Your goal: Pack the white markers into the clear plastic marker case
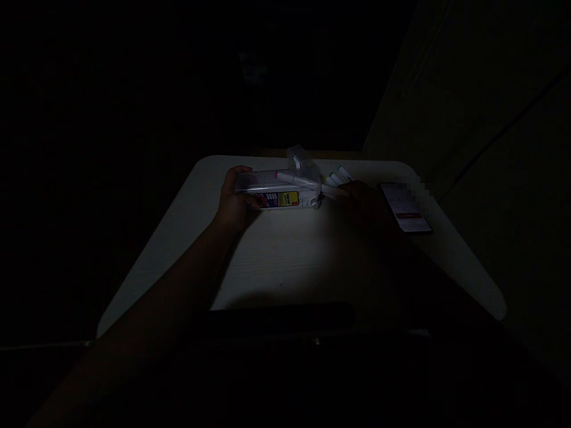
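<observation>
My left hand (234, 201) is closed around the left end of a clear plastic marker case (267, 185), which lies on its side with a colourful label facing me. Its flap (300, 157) stands open at the right end. A white marker with a pink end (289, 178) shows at the case, pointing left; whether it is inside or on top I cannot tell. My right hand (360, 199), in deep shadow, pinches a white marker (332, 191) at the case's open end. Just beyond that hand lie several white markers (341, 174) with green and blue ends.
A pale table (276, 249) with rounded corners carries everything. On its right side lies a phone (407, 211) with a lit screen. A dark bar (281, 315) runs along the near edge. The surroundings are very dark, with a wall at right.
</observation>
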A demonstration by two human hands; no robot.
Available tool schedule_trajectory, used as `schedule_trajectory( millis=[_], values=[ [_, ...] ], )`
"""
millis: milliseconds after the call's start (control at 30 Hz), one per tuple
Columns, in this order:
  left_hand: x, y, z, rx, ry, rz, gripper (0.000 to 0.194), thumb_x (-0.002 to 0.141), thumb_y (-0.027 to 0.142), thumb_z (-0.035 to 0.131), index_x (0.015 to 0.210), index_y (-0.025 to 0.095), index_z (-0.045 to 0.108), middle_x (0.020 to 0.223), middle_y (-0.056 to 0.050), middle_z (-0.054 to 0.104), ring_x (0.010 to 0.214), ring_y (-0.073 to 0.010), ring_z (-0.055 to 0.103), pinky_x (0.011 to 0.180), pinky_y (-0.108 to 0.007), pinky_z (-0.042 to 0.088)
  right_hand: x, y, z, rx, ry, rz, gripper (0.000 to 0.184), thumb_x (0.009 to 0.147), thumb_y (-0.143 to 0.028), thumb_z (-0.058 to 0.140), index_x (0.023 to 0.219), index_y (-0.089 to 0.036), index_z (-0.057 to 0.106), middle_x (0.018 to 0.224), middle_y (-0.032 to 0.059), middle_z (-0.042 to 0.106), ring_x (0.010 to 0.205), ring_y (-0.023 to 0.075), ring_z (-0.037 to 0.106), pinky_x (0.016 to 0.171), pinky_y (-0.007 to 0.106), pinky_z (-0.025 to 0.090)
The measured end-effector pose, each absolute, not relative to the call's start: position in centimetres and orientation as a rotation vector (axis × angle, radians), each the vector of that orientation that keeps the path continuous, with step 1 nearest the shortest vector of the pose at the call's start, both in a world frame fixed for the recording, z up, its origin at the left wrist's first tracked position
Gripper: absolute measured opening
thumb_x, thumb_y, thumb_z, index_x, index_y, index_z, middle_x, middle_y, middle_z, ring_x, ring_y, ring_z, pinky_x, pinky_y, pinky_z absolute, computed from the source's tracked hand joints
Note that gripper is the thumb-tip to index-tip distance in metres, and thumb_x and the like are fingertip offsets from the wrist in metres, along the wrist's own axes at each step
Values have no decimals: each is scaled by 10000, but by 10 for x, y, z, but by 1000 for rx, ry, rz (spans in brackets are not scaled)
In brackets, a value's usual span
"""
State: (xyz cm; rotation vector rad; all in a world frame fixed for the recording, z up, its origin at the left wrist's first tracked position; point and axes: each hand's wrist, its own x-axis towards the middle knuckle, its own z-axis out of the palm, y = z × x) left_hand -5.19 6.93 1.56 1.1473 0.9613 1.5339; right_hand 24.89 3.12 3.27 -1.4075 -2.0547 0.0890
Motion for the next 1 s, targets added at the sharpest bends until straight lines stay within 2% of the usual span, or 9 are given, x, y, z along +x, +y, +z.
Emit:
schedule_trajectory(
  millis=[133,333,567,733,1000],
  values=[
    [-50,69,19,1050,1007,1581,579,447,138,768,970,270,560,912,-16,567,731,-169,559,468,-210,434,253,33,31,-1391,-2020,80,345,964,-333,514,1134,-153,755,1132,125,768,1044,251,711,937,385,551],
    [-54,70,19,1093,1061,1599,571,467,133,746,972,288,528,910,-20,551,735,-183,573,493,-258,460,266,43,23,-1456,-1917,-11,323,941,-332,524,1086,-190,775,1067,98,784,992,257,723,922,407,562],
    [-48,67,24,935,1129,1694,623,444,32,674,999,261,507,937,-27,531,716,-156,534,469,-227,441,267,44,19,-1503,-1830,-32,341,928,-311,530,1109,-157,775,1081,126,786,1009,272,725,944,425,553],
    [-48,66,25,936,1217,1750,640,444,-22,586,1027,234,529,1000,-40,512,784,-155,528,493,-211,432,263,43,21,-1620,-1734,-58,356,917,-280,508,1110,-156,780,1078,135,785,1025,296,716,961,450,530],
    [-52,67,22,998,1199,1714,607,498,40,692,1039,236,497,1001,-34,493,849,-158,508,562,-209,431,236,24,37,-1752,-1879,9,370,901,-207,531,1200,-133,736,1196,172,739,1060,302,691,926,419,547]
  ],
)
